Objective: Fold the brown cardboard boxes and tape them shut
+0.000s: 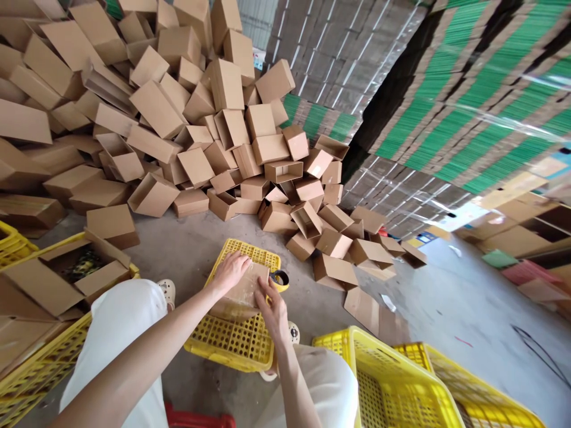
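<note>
A small brown cardboard box [245, 288] with shiny clear tape on its top rests on an upturned yellow plastic crate [227, 339] between my knees. My left hand [232, 272] lies over the box's far left part, fingers bent against it. At the right edge, my right hand [273, 309] grips the box with thumb and fingers around its corner. Just beyond the right fingertips sits a round yellow item with a dark rim [280, 278], perhaps a tape roll, on or beside the crate. The box's underside is hidden.
A big heap of cardboard boxes [191, 166] spreads ahead. Left stands a yellow crate [129, 272] with an open carton [35, 285]. Yellow crates [357, 356] stand at my right. Tall stacks of flattened cardboard [468, 119] rise at the back right. A red stool edge [200, 419] shows below.
</note>
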Demonstrator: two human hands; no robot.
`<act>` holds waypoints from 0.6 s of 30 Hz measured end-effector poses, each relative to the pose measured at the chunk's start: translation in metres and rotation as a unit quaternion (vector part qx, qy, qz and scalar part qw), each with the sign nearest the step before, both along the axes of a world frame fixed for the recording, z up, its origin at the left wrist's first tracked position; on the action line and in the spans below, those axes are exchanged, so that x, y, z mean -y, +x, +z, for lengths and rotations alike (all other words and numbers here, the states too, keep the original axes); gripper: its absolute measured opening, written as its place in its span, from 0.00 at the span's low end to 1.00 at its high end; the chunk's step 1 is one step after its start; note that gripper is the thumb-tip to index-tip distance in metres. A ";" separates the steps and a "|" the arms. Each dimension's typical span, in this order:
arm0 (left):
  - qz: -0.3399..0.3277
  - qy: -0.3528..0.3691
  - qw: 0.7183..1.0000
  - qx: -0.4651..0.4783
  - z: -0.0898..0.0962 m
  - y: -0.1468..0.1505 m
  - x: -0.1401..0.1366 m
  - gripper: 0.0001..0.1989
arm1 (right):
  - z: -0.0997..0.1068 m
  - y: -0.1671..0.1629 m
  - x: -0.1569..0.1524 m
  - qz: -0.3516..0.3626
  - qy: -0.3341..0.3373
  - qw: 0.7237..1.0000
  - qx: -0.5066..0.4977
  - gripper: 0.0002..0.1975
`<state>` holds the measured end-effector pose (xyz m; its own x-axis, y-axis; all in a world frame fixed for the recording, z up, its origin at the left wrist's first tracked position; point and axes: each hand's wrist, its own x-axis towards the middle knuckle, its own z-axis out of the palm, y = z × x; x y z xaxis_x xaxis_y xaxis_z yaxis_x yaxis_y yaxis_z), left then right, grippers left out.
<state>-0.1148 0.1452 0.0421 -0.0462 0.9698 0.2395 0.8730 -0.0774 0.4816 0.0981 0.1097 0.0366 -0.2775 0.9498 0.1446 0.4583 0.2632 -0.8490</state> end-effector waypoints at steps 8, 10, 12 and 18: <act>0.008 -0.006 1.000 -0.015 0.007 0.001 0.001 0.19 | 0.045 -0.010 -0.019 -0.002 0.076 0.984 0.163 0.12; 0.008 -0.008 1.000 -0.015 0.008 0.001 0.001 0.19 | 0.047 -0.010 -0.013 0.008 0.061 0.979 0.193 0.14; 0.008 -0.010 1.000 -0.015 0.008 0.001 0.001 0.19 | 0.049 -0.009 -0.008 0.023 0.056 0.974 0.219 0.15; 0.013 -0.018 1.000 -0.010 0.008 0.002 0.001 0.19 | 0.056 -0.001 -0.010 0.069 0.045 0.968 0.237 0.18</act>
<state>-0.1129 0.1446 0.0501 -0.0667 0.9766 0.2047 0.8836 -0.0374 0.4667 0.0968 0.1198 0.0927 -0.4561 0.8884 0.0514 0.7456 0.4130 -0.5230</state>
